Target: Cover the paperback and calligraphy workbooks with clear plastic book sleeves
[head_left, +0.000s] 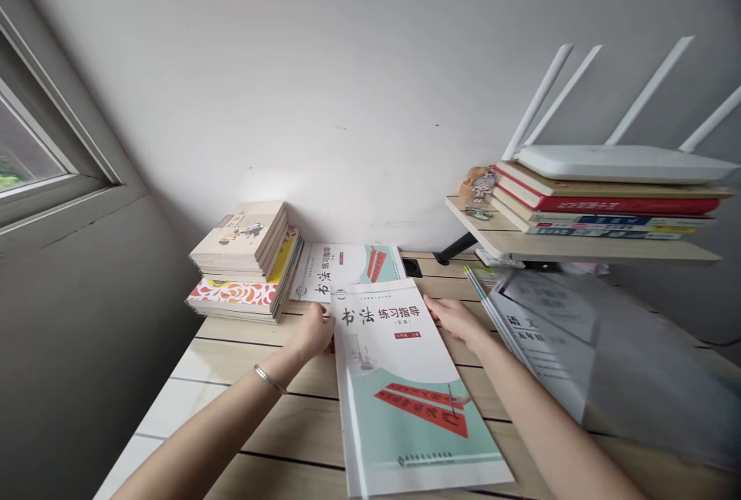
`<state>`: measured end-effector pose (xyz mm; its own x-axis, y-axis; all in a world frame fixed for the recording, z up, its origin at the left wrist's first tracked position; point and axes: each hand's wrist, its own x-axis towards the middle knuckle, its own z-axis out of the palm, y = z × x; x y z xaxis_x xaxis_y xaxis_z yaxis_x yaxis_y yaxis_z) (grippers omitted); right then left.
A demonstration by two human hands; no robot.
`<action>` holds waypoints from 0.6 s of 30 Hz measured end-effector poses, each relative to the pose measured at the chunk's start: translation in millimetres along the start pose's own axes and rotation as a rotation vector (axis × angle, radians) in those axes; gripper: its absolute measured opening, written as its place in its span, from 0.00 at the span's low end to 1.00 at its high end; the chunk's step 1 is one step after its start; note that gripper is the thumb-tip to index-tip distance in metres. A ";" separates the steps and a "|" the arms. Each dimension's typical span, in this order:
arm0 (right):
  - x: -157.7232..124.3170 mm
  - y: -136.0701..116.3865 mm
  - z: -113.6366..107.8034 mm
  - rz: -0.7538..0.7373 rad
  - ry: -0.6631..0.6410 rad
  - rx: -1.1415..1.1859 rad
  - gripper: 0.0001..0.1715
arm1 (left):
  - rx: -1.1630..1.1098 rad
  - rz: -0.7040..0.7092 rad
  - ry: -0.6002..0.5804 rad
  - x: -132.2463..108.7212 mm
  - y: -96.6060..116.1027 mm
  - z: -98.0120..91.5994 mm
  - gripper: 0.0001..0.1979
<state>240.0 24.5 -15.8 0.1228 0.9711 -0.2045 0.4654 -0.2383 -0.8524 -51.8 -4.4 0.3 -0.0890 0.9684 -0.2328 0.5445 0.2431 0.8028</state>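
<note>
A white and green calligraphy workbook [405,384] with red strips on its cover lies between my hands, above the wooden desk. My left hand [317,332] has its fingers closed on the book's upper left edge, and a silver bracelet is on that wrist. On the upper right edge, my right hand [455,318] grips the same book, its thumb at the side. Behind it a similar workbook [350,265] lies sideways against the wall, its near part overlapped by the held one.
Small books [246,234] stand stacked on patterned books [235,292] at the left. To the right, a raised shelf [579,245] holds several books [614,205] and a white router [625,163]. Papers in a clear plastic cover [556,330] lie below it. A window is at far left.
</note>
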 end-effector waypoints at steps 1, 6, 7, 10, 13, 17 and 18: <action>-4.0 2.2 0.8 -0.034 0.010 -0.089 0.23 | -0.040 -0.017 -0.011 -7.3 -2.6 4.3 0.11; -23.4 4.1 18.0 -0.050 0.175 -0.307 0.20 | -0.168 0.002 0.098 -20.7 -4.9 28.2 0.16; -26.4 1.4 21.6 -0.039 0.208 -0.331 0.20 | -0.178 0.017 0.133 -19.4 -4.5 31.5 0.17; -30.5 -11.4 29.0 -0.025 0.271 -0.406 0.19 | -0.178 0.077 0.235 -10.3 -1.6 32.9 0.19; -26.8 -24.9 34.6 -0.042 0.278 -0.473 0.19 | -0.134 0.141 0.318 -0.5 4.7 24.5 0.20; -18.9 -31.9 43.5 -0.033 0.242 -0.543 0.21 | 0.082 0.276 0.377 -9.5 12.8 25.0 0.20; -18.1 -31.7 45.3 -0.029 0.237 -0.556 0.21 | 0.226 0.363 0.350 -16.8 13.0 29.9 0.19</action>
<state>183.4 15.0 -6.9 0.2659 0.9638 -0.0176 0.8521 -0.2436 -0.4632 -18.3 -19.2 -1.8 -0.1128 0.9578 0.2642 0.7538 -0.0907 0.6508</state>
